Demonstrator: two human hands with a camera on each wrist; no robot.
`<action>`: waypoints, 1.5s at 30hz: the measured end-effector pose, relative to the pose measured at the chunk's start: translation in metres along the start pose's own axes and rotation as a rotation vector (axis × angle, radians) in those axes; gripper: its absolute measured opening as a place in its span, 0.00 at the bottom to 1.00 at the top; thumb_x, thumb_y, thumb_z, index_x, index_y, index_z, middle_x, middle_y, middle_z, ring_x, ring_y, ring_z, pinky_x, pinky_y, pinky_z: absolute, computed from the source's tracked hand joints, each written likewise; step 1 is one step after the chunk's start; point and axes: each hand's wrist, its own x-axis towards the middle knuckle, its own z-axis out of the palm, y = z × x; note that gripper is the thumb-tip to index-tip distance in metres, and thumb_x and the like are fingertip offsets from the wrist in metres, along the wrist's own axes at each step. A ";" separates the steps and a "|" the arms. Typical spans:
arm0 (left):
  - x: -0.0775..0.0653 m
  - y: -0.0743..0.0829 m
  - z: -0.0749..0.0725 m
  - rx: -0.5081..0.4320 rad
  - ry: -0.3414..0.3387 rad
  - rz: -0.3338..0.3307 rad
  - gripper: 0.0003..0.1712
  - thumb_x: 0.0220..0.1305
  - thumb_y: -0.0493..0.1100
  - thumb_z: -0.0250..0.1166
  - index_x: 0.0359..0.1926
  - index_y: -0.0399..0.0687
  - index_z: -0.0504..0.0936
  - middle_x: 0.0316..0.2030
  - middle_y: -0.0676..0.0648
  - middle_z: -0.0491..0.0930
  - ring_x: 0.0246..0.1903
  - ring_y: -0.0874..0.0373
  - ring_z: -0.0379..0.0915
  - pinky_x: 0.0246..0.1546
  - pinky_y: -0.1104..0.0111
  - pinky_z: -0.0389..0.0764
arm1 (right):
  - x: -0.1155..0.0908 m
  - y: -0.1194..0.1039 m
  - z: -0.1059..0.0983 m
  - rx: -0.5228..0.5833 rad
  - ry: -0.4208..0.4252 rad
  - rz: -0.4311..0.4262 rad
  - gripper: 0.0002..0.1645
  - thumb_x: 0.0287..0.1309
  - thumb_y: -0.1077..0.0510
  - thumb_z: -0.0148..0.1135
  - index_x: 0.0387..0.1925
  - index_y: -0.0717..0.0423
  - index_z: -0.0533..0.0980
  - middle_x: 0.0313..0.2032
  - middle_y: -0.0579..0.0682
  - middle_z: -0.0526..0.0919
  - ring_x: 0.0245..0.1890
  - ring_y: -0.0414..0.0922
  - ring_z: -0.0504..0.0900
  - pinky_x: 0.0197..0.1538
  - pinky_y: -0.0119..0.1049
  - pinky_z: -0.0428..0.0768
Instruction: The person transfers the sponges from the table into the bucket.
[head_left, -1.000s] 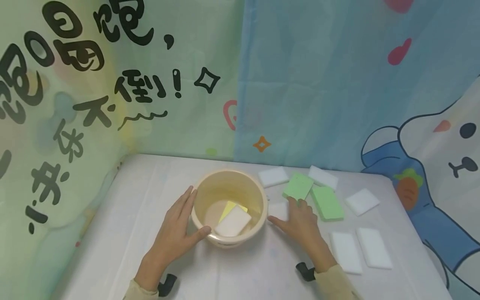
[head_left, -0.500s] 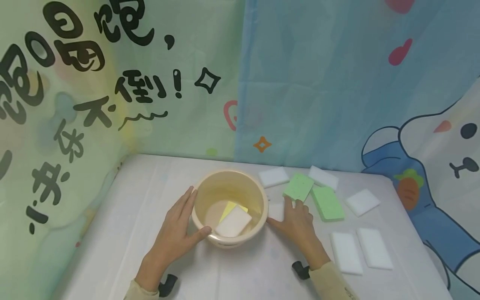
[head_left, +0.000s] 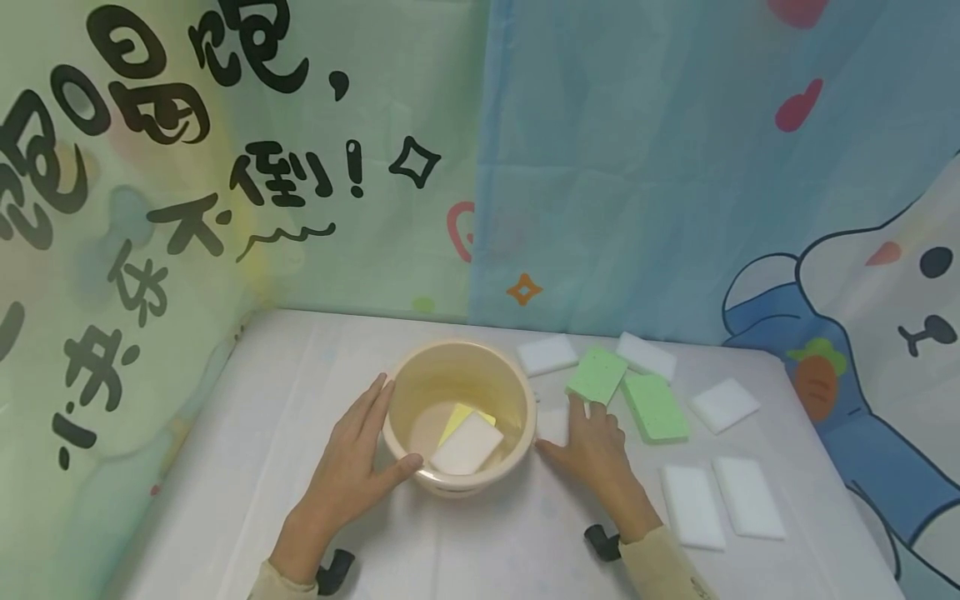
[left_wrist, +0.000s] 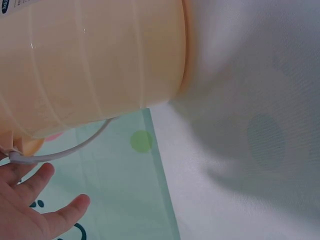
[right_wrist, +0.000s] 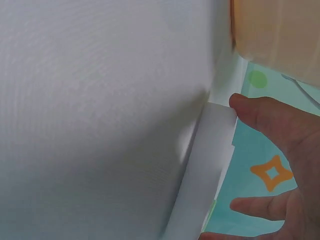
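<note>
Just right of the cream bucket (head_left: 459, 482), the white sponge block (head_left: 552, 423) lies partly under the nearer right hand (head_left: 598, 450), long side apparently running away from the bucket, thumb and fingers apart, grip uncertain, while the left hand (head_left: 358, 458) rests straight-fingered against the bucket.

Printed curtains (head_left: 637, 192) along two sides of a white-covered table (head_left: 322, 358) suggest a makeshift screened-off corner.
</note>
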 end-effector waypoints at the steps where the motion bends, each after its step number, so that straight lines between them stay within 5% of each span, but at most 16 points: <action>1: 0.000 0.000 0.000 -0.001 0.000 0.001 0.54 0.66 0.75 0.52 0.79 0.46 0.52 0.77 0.43 0.51 0.73 0.43 0.52 0.65 0.40 0.61 | 0.000 0.000 -0.001 0.004 -0.003 -0.001 0.57 0.50 0.43 0.75 0.69 0.71 0.59 0.55 0.77 0.68 0.48 0.72 0.71 0.46 0.67 0.72; 8: 0.001 0.000 0.000 0.000 0.001 0.003 0.54 0.66 0.75 0.53 0.79 0.46 0.52 0.76 0.41 0.52 0.73 0.42 0.52 0.66 0.40 0.61 | -0.002 0.000 -0.008 0.011 -0.008 -0.037 0.56 0.49 0.45 0.77 0.69 0.70 0.60 0.57 0.76 0.69 0.53 0.73 0.71 0.48 0.69 0.72; 21: 0.002 0.000 -0.001 0.014 -0.005 0.003 0.54 0.66 0.75 0.52 0.79 0.45 0.51 0.77 0.42 0.52 0.73 0.42 0.52 0.66 0.41 0.61 | -0.014 0.000 -0.045 -0.021 0.012 -0.276 0.51 0.51 0.46 0.76 0.69 0.65 0.65 0.65 0.70 0.66 0.65 0.67 0.64 0.60 0.70 0.63; 36: 0.002 0.000 -0.001 0.012 -0.012 -0.018 0.55 0.66 0.74 0.54 0.79 0.46 0.51 0.76 0.41 0.53 0.73 0.42 0.52 0.65 0.41 0.62 | -0.023 -0.012 -0.104 -0.061 0.020 -0.425 0.50 0.52 0.44 0.75 0.70 0.62 0.65 0.66 0.67 0.67 0.64 0.67 0.66 0.59 0.70 0.64; 45: 0.002 0.001 -0.001 0.010 -0.020 -0.021 0.55 0.65 0.75 0.54 0.79 0.46 0.52 0.77 0.42 0.52 0.73 0.42 0.52 0.66 0.42 0.61 | -0.017 -0.021 -0.125 -0.066 0.108 -0.505 0.48 0.51 0.45 0.75 0.68 0.62 0.67 0.64 0.66 0.70 0.61 0.66 0.69 0.57 0.69 0.67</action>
